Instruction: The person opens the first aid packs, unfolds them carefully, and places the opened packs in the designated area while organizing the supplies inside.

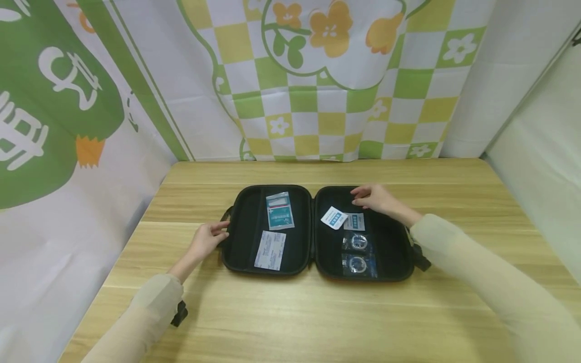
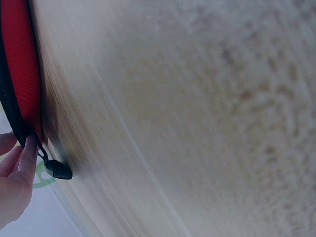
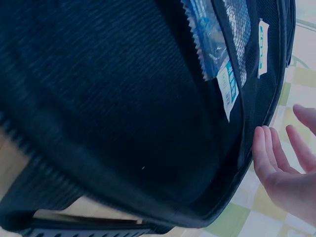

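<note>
A zippered case (image 1: 240, 232) lies open flat on the table, black inside and red outside. My left hand (image 1: 206, 241) pinches its left rim, fingertips beside the zipper, near a black zipper pull (image 2: 58, 169). Over the far part of the right half is my right hand (image 1: 374, 197), fingers loosely extended and holding nothing. Just left of it, a white-and-blue square packet (image 1: 334, 218) lies tilted, overlapping a similar packet (image 1: 354, 222) tucked at the strap. Below them sit two clear packets (image 1: 358, 243) with round white rings inside.
The case's left half holds a teal packet (image 1: 280, 214) and a white printed packet (image 1: 271, 250). A black carry handle (image 1: 421, 258) sticks out on the right. Behind the wooden table (image 1: 290, 317) hangs a patterned cloth (image 1: 317, 111).
</note>
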{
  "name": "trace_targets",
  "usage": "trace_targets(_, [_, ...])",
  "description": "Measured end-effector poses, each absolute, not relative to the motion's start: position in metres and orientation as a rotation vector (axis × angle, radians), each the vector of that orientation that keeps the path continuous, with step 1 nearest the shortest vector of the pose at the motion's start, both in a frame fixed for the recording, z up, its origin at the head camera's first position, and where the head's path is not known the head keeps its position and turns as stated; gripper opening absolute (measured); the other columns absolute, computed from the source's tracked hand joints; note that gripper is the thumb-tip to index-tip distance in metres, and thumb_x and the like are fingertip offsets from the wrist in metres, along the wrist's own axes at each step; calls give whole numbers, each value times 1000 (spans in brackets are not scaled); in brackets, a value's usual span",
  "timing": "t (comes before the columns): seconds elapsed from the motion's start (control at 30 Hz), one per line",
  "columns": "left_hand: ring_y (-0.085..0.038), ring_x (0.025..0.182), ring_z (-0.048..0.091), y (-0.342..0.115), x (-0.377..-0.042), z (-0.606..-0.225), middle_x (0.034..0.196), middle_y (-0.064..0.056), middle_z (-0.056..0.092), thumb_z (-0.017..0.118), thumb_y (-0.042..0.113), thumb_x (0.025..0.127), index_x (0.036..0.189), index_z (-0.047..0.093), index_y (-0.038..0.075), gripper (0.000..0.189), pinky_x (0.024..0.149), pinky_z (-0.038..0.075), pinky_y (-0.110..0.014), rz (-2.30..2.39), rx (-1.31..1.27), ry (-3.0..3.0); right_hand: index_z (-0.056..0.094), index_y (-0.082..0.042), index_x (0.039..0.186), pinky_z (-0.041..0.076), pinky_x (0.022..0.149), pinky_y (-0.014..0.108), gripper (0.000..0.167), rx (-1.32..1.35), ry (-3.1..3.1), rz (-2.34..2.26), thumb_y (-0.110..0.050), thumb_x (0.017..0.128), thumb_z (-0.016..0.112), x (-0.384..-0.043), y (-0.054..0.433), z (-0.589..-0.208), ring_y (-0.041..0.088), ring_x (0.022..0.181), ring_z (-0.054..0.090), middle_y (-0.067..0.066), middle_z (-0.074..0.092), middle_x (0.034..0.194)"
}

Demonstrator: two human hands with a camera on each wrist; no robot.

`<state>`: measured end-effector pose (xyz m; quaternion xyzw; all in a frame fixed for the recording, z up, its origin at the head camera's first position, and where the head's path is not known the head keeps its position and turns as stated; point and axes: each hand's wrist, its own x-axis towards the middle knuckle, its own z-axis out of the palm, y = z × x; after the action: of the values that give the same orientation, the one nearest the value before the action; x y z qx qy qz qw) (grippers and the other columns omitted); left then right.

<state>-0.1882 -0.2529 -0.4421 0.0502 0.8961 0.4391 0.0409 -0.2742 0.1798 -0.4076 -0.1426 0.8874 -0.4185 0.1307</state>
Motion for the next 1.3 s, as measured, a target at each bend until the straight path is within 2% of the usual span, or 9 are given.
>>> trace_targets(0.17, [-36, 103, 54, -251, -190, -442, 120, -24, 50, 53, 2, 87, 121, 49, -6, 36, 83, 46, -42, 1298, 90, 2736, 54, 10, 113, 49, 73, 39, 38, -508, 2611, -1140, -7, 80, 62, -277, 170, -410, 33, 91, 57, 27, 58, 102])
trace_targets(0.6, [-35, 103, 54, -251, -193, -444, 120, -23, 51, 54, 2, 86, 121, 49, -6, 36, 82, 47, -41, 1279, 72, 2745, 52, 6, 117, 46, 81, 42, 46, -546, 2561, -1025, -7, 76, 67, -279, 152, -413, 36, 101, 52, 27, 55, 109])
trace_targets(0.9, [-36, 102, 54, -250, -192, -443, 118, -24, 52, 54, 2, 86, 120, 50, -7, 35, 82, 47, -41, 1265, 79, 2754, 53, 5, 117, 44, 82, 43, 50, -594, 2576, -927, -7, 71, 70, -283, 146, -422, 34, 98, 52, 25, 56, 105])
trace_targets(1.3, [-35, 103, 54, -251, -192, -443, 120, -24, 51, 52, 3, 87, 121, 49, -6, 36, 83, 47, -42, 1283, 57, 2726, 51, 9, 115, 45, 76, 41, 57, -650, 2624, -829, -6, 65, 73, -282, 138, -435, 34, 91, 52, 25, 54, 98])
